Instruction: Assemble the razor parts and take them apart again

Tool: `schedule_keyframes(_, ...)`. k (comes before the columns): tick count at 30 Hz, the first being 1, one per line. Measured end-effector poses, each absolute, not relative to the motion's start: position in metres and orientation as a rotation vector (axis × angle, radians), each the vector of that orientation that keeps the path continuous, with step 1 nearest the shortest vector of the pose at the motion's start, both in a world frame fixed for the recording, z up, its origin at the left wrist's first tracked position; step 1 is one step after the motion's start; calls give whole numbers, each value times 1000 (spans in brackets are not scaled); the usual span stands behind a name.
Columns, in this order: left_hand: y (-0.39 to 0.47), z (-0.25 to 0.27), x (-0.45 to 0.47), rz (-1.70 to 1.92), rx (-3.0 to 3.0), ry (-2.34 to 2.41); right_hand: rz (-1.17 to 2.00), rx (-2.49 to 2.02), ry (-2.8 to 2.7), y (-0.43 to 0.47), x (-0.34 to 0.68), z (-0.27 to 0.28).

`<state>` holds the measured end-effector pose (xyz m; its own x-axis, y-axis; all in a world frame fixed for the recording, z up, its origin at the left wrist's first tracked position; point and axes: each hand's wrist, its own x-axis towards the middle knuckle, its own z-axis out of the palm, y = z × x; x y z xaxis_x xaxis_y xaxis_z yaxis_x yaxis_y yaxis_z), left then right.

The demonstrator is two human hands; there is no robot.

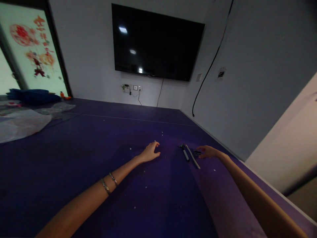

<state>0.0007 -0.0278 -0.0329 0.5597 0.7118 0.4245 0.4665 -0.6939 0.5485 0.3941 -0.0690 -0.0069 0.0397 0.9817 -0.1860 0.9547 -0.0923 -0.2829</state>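
My left hand point(149, 152) is over the purple surface point(119, 142), fingers bent and thumb apart, with nothing visible between them. Further right, my right hand point(208, 151) has its thumb and fingers around a small black-and-silver piece point(197, 153) low on the surface; its kind is too small to make out. Just left of that piece lie two slim things side by side. One is a razor-like tool point(185, 155) with a short crosswise head and a grey-and-black handle. The other is a long, pale, slightly curved strip or handle point(193, 158).
Small white bits point(130, 148) are scattered over the surface. Clear plastic sheeting point(24, 122) and a dark blue cloth bundle point(34, 96) lie at the far left. A wall-mounted television point(156, 43) is ahead, and a black cable point(210, 66) hangs at the right wall.
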Motion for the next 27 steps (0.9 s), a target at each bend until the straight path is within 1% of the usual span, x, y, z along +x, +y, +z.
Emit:
schedule_keyframes(8,-25,-41,-16,866,2421,1025,669,-2147,-2105,-54,394,-15)
schedule_keyframes(15,-23,-42,-31,853,2414,1083,611,-2234,-2034,-54,392,-14)
schedule_keyframes(18,-20,-42,-42,848,2447,1133,407,-2200,-2064,-53,380,-9)
schedule_keyframes(23,-7,-46,-68,798,2530,1331,-20,-1957,-2152,-51,327,-8)
schedule_keyframes(25,-3,-48,-80,720,2558,1439,-80,-1854,-2167,-53,297,-15)
schedule_keyframes(27,-1,-49,-91,617,2597,1508,-65,-1769,-2171,-55,268,-25)
